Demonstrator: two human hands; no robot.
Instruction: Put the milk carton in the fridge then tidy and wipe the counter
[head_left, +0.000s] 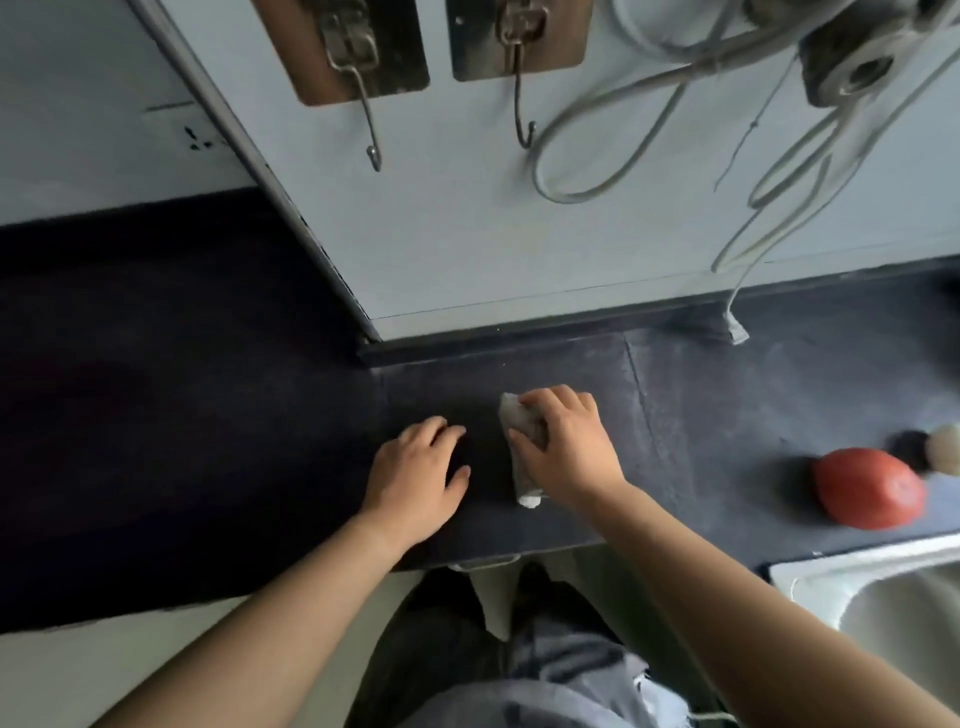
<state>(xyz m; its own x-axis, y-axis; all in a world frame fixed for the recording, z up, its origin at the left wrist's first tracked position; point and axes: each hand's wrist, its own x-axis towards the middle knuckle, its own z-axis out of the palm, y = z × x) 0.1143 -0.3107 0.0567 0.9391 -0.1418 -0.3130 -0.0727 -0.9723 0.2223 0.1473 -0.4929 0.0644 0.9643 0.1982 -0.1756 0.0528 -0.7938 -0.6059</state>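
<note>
No carton in sight; your right hand (566, 447) grips the cloth (523, 480), left hand (415, 478) rests open; bench (727, 415) wiping likely unfinished.

The left forearm (291, 587) and right forearm (727, 582) are bare from the left hand (415, 478) and right hand (566, 447) back to the lower edge. Below the hands the person wears creased blue-grey denim trousers (561, 691) with a frayed pale patch (644, 680) under the right forearm. Black fabric (441, 649) shows below the left hand.
</note>
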